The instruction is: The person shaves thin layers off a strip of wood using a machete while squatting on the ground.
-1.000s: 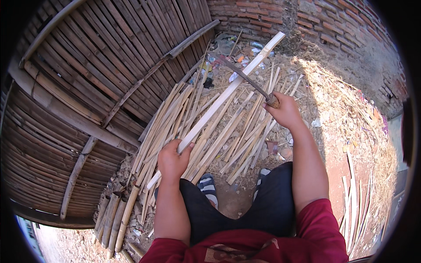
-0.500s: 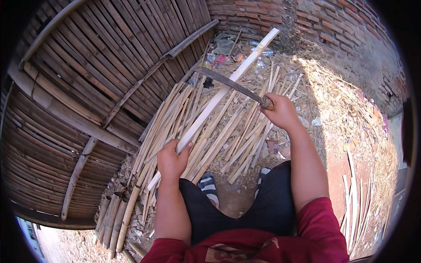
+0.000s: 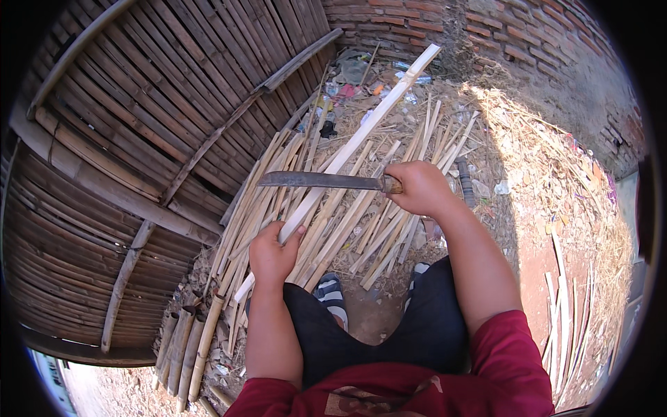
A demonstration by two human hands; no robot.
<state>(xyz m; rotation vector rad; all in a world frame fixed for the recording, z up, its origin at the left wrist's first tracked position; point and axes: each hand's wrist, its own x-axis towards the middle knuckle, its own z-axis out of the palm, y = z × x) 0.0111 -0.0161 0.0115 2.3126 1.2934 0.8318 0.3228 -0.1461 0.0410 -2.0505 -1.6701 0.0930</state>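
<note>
My left hand point(image 3: 272, 251) is closed round the lower part of a long pale bamboo strip point(image 3: 368, 132), which slants up and away to the right. In my right hand point(image 3: 420, 187) is the wooden handle of a machete point(image 3: 326, 181). Its dark blade lies across the strip, a little beyond my left hand, with the tip pointing left. Whether the edge bites into the strip, I cannot tell. Beneath both hands, many split bamboo strips point(image 3: 340, 240) lie heaped on the ground.
A bamboo slat wall point(image 3: 160, 90) leans along the left, and a brick wall point(image 3: 528, 42) stands at the back right. Short bamboo poles point(image 3: 184, 351) lie at lower left. More thin strips point(image 3: 563, 320) are on the sunlit ground at right. Litter point(image 3: 354, 73) gathers in the far corner.
My right hand has drawn the machete down along the strip toward me and slightly left; the blade is now nearly level. My left hand and the strip have hardly moved.
</note>
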